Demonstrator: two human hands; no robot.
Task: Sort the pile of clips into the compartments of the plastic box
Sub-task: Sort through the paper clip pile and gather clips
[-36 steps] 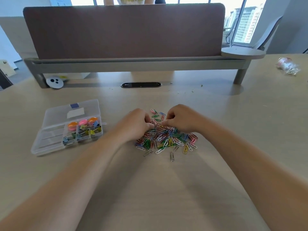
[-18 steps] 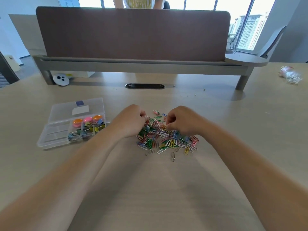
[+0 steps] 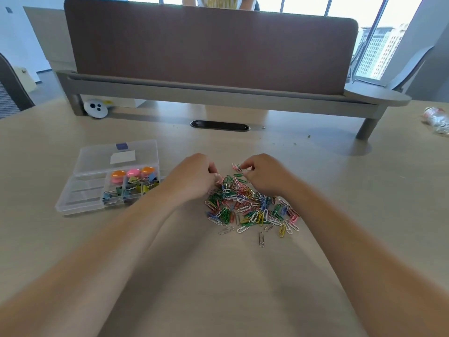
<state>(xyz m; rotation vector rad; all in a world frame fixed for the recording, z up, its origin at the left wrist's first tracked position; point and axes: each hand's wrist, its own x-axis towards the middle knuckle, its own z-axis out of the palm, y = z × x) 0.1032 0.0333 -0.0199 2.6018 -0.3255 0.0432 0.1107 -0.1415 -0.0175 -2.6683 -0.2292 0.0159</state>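
Fingers (image 3: 213, 169) of left hand (image 3: 192, 177) curled tight, tips pinching a pinkish clip (image 3: 218, 178). Right hand (image 3: 264, 175) likewise curled, thumb & forefinger nipping paper clips (image 3: 247, 205) at far edge of the heap. Heap lies mid-surface (image 3: 230, 288), near side spread toward the person. Vs 0.5 s ago: hands in same spots, same gap btw them; heap & box unmoved. Knuckles up, wrists low, forearms reaching fwd from both bottom corners & converging. Clear plastic box (image 3: 82, 190), lid open, sits just beside left wrist. Its right compartments hold binder clips (image 3: 136, 188) & round orange/pink pieces (image 3: 133, 173).
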